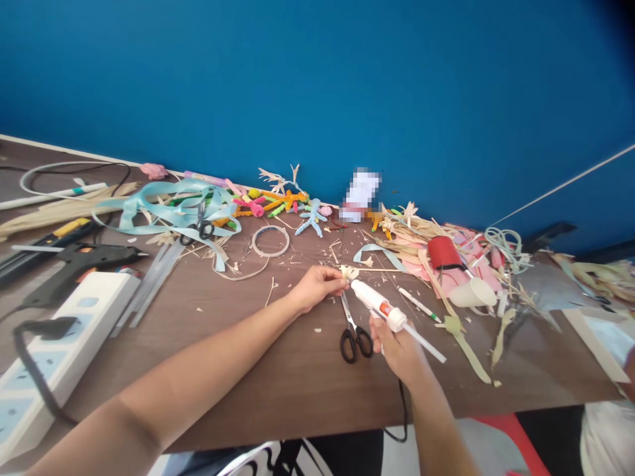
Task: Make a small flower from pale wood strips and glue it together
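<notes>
My left hand (pixel 319 288) pinches a small pale flower-like piece (pixel 350 272) just above the tabletop. In my right hand (pixel 395 348) is a white hot glue gun (pixel 368 295), a clear glue stick (pixel 425 344) jutting from its back end. The glue gun's tip points up and left, close to the pale piece; whether they touch is hidden. Between my hands lie scissors (pixel 348 342) with black handles, blades toward the left fingertips. A white pen (pixel 419 304) with a green band rests right of the glue gun.
At left stand a white power strip (pixel 106 294), a black glue gun (pixel 82 268) and loose glue sticks (pixel 153 284). Along the wall lie light blue ribbon (pixel 149 206), fuzzy coloured stems (pixel 288 200), dried husks (pixel 407 235) and a red cup (pixel 443 252). Another person's sleeve (pixel 608 436) shows lower right.
</notes>
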Demonstrator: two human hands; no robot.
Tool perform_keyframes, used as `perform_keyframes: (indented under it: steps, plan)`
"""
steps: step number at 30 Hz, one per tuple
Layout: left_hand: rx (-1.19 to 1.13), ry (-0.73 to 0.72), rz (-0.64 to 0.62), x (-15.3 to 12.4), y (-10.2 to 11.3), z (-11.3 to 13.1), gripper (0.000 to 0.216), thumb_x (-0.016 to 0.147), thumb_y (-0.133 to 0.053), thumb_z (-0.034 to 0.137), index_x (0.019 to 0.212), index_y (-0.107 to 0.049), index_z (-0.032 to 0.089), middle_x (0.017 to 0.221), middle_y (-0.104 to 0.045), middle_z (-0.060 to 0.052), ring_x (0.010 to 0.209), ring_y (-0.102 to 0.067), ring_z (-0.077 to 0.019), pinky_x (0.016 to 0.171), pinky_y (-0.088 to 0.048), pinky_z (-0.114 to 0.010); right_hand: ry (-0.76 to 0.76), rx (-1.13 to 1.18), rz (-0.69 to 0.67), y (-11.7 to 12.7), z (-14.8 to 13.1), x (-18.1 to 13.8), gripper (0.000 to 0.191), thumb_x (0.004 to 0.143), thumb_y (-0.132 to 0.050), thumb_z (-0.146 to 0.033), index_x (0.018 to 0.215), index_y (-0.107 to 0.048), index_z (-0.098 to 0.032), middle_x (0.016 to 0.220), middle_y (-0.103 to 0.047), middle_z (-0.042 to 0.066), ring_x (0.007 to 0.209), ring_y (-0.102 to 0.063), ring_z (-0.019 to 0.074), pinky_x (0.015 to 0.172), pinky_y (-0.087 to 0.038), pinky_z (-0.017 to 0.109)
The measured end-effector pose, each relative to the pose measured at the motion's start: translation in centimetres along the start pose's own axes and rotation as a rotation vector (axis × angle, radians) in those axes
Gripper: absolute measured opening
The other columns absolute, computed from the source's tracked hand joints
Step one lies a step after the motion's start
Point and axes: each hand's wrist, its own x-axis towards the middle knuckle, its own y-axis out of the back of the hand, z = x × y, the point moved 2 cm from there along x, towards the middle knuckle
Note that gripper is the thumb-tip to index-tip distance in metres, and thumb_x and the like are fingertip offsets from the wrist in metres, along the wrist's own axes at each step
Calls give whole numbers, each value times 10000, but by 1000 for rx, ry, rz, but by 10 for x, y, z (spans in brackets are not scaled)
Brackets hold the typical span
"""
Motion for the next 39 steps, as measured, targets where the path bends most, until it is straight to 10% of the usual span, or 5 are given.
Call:
perform_keyframes:
  steps: [39]
  plan:
    - [-41,1,4,0,0,0,194,578,-688,262,652,-633,91,637,-641,-40,558,-551,-80,583,-457,-210,3,-24,37,0,-1,-3,324,801,-410,-436,632,-472,-167,437,-464,-28,402,-492,110,438,-399,206]
